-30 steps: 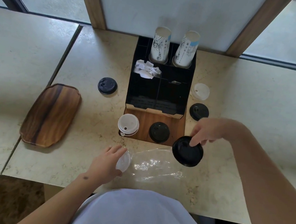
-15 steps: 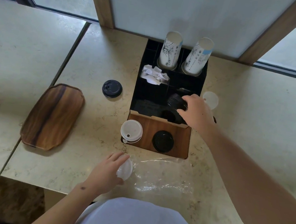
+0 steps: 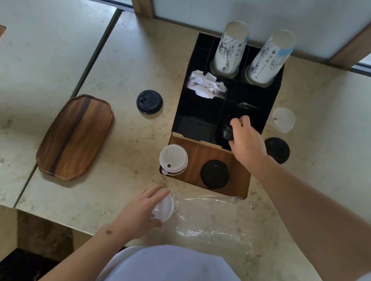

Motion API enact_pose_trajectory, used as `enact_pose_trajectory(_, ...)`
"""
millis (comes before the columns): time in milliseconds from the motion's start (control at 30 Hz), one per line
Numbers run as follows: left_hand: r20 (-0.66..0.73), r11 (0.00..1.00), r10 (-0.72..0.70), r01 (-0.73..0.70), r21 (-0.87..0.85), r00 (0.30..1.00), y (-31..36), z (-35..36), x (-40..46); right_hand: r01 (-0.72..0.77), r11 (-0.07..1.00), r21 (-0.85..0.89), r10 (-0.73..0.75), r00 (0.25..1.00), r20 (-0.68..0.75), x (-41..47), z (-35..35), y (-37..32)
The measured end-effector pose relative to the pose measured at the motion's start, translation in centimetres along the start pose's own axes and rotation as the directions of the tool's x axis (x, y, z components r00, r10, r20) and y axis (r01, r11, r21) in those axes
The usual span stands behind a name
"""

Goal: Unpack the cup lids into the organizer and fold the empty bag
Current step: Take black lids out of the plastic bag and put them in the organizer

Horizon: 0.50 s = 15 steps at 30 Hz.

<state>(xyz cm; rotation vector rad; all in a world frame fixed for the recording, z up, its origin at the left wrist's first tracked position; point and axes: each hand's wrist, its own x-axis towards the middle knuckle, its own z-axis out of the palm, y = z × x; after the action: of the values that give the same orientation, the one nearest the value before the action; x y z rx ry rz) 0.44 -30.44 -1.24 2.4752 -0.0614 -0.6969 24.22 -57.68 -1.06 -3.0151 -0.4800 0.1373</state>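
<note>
The black organizer (image 3: pixel 182 119) stands at the back of the table, with a wooden front shelf (image 3: pixel 195 157). My right hand (image 3: pixel 246 140) reaches into its front right compartment and grips a stack of black lids (image 3: pixel 225 130). My left hand (image 3: pixel 140 209) holds a white lid (image 3: pixel 164 209) at the mouth of the clear plastic bag (image 3: pixel 212 221), which lies flat near the table's front edge. A stack of white lids (image 3: pixel 173 158) and a stack of black lids (image 3: pixel 215 174) sit on the wooden shelf.
Loose lids lie around the organizer: a black lid (image 3: pixel 149 102) to its left, a white lid (image 3: pixel 282 119) and a black lid (image 3: pixel 278 149) to its right. Two paper cup stacks (image 3: pixel 230 49) and crumpled paper (image 3: pixel 205 85) fill the rear compartments. A wooden tray (image 3: pixel 75 136) lies at left.
My right hand carried the black lids from above the bag up into the organizer's front right compartment and has lowered them deeper. My left hand has stayed on the white lid.
</note>
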Motion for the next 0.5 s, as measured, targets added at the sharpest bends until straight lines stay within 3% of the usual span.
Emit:
enact_pose_trajectory(233, -0.001, 1.000, -0.007, 0.007, 0.010, 1.000, 0.2, -0.1, -0.1, 0.001, 1.000, -0.022, 0.002, 0.994, 0.111, 0.4, 0.1, 0.0)
enact_pose_trajectory(333, -0.004, 1.000, -0.005, 0.005, 0.018, 1.000, 0.4, -0.2, -0.2, -0.066, 0.992, 0.110, 0.057, 0.995, 0.085, -0.5, -1.3, -0.3)
enact_pose_trajectory(500, -0.013, 0.999, 0.008, -0.008, 0.041, 1.000, 0.6, -0.3, -0.2, -0.159, 0.891, 0.426, 0.199, 0.979, -0.052, -7.2, -2.9, -0.7)
